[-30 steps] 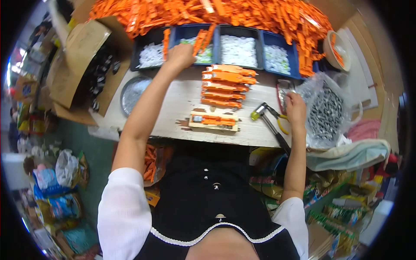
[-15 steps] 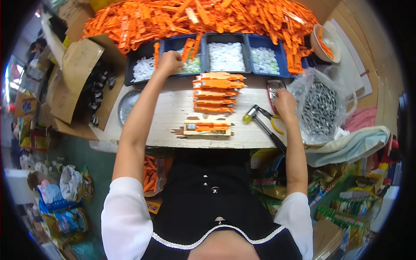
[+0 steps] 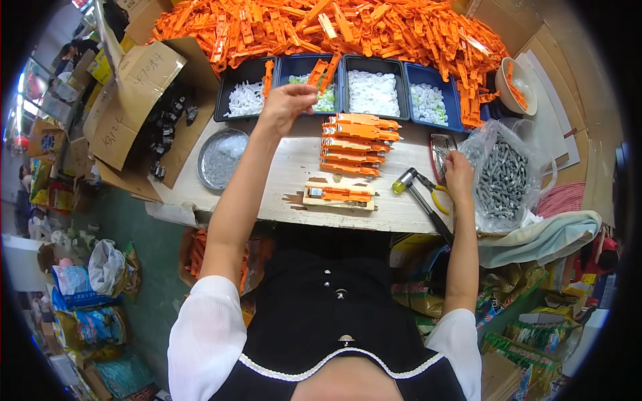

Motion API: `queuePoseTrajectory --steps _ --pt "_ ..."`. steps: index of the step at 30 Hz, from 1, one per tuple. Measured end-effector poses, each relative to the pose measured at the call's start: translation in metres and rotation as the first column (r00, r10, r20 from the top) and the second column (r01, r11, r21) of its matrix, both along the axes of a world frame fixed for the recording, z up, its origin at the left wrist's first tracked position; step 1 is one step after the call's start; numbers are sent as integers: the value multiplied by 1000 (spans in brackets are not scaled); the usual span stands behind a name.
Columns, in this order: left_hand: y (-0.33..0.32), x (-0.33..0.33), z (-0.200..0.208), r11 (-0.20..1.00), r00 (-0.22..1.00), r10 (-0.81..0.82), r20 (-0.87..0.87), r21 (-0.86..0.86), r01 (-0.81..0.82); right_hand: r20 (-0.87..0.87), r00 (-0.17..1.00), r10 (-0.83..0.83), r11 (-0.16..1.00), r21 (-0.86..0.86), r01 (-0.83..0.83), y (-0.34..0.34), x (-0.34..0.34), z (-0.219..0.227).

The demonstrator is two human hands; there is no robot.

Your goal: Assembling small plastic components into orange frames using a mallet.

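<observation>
My left hand [image 3: 287, 108] is raised at the near edge of a blue bin [image 3: 311, 60] of small white and greenish pieces. Its thumb and fingers are pinched; whatever may be between them is too small to tell. My right hand [image 3: 460, 176], fingers pinched downward, is at the near end of a small red-rimmed tray [image 3: 439, 155]; anything in its fingertips is hidden. Between the hands lies a row of orange plastic parts [image 3: 356, 144] with metal bits. Nearer to me, another orange part [image 3: 341, 194] rests in a wooden block [image 3: 365, 204].
A hammer [image 3: 422, 204] and yellow-handled pliers [image 3: 438, 194] lie beside my right forearm. Further right is a clear bag of metal pieces [image 3: 503, 177]. A heap of orange parts [image 3: 321, 30] fills the back. Left are a round metal dish [image 3: 221, 159] and a cardboard box [image 3: 137, 93].
The whole view has shifted, so the table appears further right. My left hand has drawn slightly toward me from the bin. The right fingers have moved back to the small tray's near end.
</observation>
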State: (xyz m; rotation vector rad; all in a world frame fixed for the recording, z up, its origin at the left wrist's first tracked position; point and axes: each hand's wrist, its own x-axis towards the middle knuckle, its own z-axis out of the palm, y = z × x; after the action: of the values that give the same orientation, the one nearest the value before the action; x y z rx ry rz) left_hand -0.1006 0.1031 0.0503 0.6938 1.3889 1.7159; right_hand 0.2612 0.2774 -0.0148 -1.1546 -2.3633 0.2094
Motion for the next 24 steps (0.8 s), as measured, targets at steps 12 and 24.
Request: queuePoseTrajectory --steps 12,24 --pt "-97 117 -34 990 939 -138 315 53 128 -670 742 4 500 -641 -582 -103 -58 52" --pt "-118 133 -41 985 971 -167 171 63 159 -679 711 183 357 -628 -692 -166 -98 40"
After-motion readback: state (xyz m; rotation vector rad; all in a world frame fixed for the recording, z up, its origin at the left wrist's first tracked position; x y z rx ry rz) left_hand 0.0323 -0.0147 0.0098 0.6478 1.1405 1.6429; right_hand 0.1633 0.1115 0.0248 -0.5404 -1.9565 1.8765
